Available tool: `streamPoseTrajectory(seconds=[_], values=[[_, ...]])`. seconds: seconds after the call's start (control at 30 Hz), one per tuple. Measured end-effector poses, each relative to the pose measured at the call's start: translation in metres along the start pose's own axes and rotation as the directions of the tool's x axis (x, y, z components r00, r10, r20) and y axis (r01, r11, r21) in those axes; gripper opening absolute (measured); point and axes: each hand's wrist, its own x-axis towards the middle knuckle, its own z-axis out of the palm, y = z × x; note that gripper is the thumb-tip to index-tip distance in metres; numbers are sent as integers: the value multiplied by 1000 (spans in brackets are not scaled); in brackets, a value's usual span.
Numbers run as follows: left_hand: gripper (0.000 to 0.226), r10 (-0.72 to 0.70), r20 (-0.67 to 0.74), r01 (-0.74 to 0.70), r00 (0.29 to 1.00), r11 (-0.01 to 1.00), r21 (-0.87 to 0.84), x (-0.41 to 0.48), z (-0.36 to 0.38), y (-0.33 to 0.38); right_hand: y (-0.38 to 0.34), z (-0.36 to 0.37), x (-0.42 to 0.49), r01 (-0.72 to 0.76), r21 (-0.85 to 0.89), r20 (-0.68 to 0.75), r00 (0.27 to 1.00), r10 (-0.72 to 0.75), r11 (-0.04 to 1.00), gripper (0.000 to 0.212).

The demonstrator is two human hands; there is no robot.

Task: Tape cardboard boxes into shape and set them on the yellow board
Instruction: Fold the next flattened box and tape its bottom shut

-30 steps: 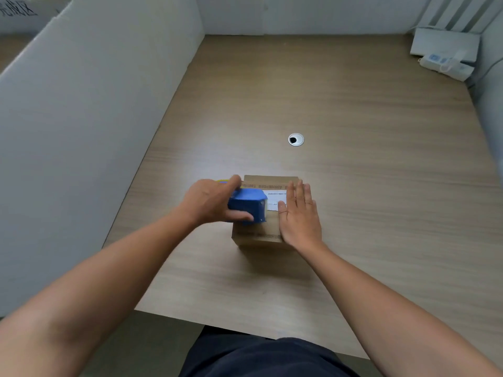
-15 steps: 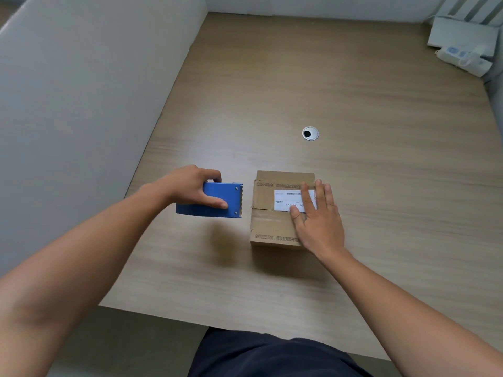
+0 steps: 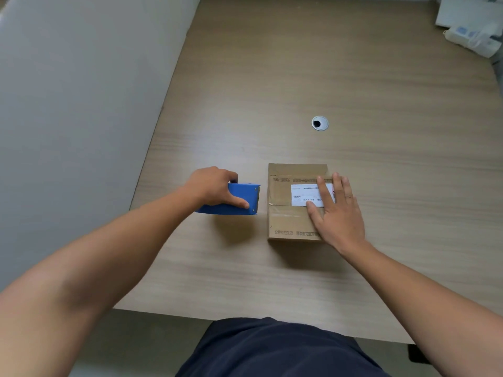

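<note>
Nearest to you is your own lap in dark clothing [image 3: 280, 349], tucked against the near edge of the wooden table [image 3: 272, 281]. Both your bare forearms reach out over that edge.

Your left hand [image 3: 215, 187] is closed around a blue tape dispenser [image 3: 239, 198], thumb along its near side and fingers curled over the top. The dispenser's toothed cutting edge faces right, toward the box, and stands just beside it without touching. A shadow falls on the table under the dispenser; you cannot tell whether it rests on the surface or is held slightly above.

Your right hand [image 3: 336, 210] lies flat and open, palm down, on top of the cardboard box [image 3: 285, 213]. Its fingers are spread, covering the right part of a white label [image 3: 302, 194] stuck across the middle seam. The box sits on the table a little right of centre, flaps folded shut, with printed lettering along its near and far edges.

Farther out, a small round metal cable hole [image 3: 320, 123] is set in the tabletop, well apart from the box. A pale partition wall [image 3: 81, 91] runs along the left side of the table. In the far right corner lie some white items [image 3: 473, 28], too blurred to identify.
</note>
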Motion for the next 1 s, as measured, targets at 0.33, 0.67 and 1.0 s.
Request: streamPoseTrajectory(seconds=[0.33, 0.67, 1.0], values=[[66, -123, -67, 129, 990, 986, 102, 0, 19, -16, -4, -1, 0, -5, -38, 17, 1000, 5, 999, 76], [60, -227, -179, 206, 957, 970, -127, -15, 30, -29, -97, -4, -9, -64, 13, 7, 998, 64, 998, 69], [59, -200, -247, 171, 948, 976, -134, -20, 28, -38, -123, 28, 1, -123, -92, 4, 992, 124, 988, 95]])
